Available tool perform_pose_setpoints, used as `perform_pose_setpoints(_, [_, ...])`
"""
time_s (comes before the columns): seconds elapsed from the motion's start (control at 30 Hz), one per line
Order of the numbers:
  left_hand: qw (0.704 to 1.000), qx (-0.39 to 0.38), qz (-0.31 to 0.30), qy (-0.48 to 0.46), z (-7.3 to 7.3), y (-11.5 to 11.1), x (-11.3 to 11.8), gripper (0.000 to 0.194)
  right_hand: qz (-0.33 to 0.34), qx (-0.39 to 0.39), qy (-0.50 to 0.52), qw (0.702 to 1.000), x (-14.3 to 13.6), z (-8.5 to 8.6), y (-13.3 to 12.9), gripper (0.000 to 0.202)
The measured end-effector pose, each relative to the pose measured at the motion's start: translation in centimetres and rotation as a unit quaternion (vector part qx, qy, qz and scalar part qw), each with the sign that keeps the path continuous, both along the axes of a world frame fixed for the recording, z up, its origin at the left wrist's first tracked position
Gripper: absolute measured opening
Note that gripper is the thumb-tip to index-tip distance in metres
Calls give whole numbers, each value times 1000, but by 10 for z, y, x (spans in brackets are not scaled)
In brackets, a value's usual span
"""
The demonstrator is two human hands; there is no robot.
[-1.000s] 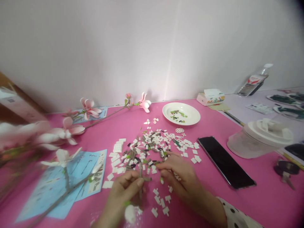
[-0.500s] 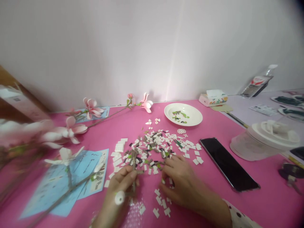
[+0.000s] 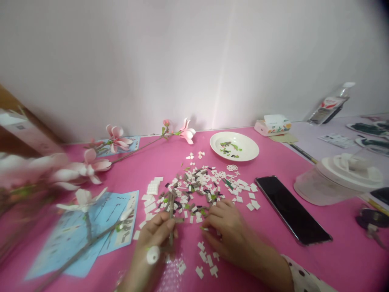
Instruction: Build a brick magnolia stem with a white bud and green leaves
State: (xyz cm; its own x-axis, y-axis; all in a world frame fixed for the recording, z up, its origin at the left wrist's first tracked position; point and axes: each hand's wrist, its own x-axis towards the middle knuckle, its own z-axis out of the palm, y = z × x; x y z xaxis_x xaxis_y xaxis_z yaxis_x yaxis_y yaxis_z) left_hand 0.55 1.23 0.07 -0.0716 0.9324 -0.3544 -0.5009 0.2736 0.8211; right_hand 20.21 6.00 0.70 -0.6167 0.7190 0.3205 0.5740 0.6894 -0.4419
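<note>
My left hand (image 3: 156, 235) is closed around a thin grey-brown brick-built stem (image 3: 172, 205), which points up and away from me. A round white piece (image 3: 152, 255) shows over that wrist; I cannot tell if it joins the stem. My right hand (image 3: 223, 227) is curled, with thumb and forefinger pinched on a small pale piece (image 3: 205, 229) near the pile's front edge. Just beyond both hands spreads a heap of small building bricks (image 3: 197, 188) in white, grey-brown, black and green. Several white bricks (image 3: 209, 260) lie between my wrists.
Pink-white brick flowers (image 3: 117, 140) and a white-flowered branch (image 3: 83, 247) lie left, over blue instruction sheets (image 3: 91, 259). A white plate (image 3: 249, 156) holds small green pieces. On the right are a black phone (image 3: 293, 211), a lidded tub (image 3: 319, 186), a tissue pack (image 3: 273, 125) and a bottle (image 3: 330, 105).
My right hand has shifted slightly left, and a small pale piece now shows between its thumb and forefinger. The left hand and its stem have barely moved.
</note>
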Motion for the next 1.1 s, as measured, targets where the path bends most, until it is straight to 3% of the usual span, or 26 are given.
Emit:
perform_pose_setpoints(0.2, [1000, 2, 2, 4, -1, 2, -1, 29, -5, 16, 74, 997, 1, 0, 2, 15])
perform_pose_setpoints(0.4, [998, 5, -53, -20, 0, 1, 2, 29, -38, 14, 110, 993, 3, -6, 7, 17])
perform_pose_setpoints(0.6, [996, 16, -83, -5, -6, 0, -1, 29, -56, -97, 182, 977, 1, -2, 3, 9])
perform_pose_setpoints(0.7, [994, 23, -106, 13, -7, 0, -2, 33, -42, -125, 213, 968, -1, 6, 0, 2])
perform_pose_setpoints(0.87, [996, 28, -79, 41, -7, -1, 2, 37, -10, -128, 253, 959, -2, 16, -4, 3])
perform_pose_setpoints(1.1, [993, 26, -91, 72, -9, -2, 2, 37, 6, -120, 295, 948, 0, 11, -8, 5])
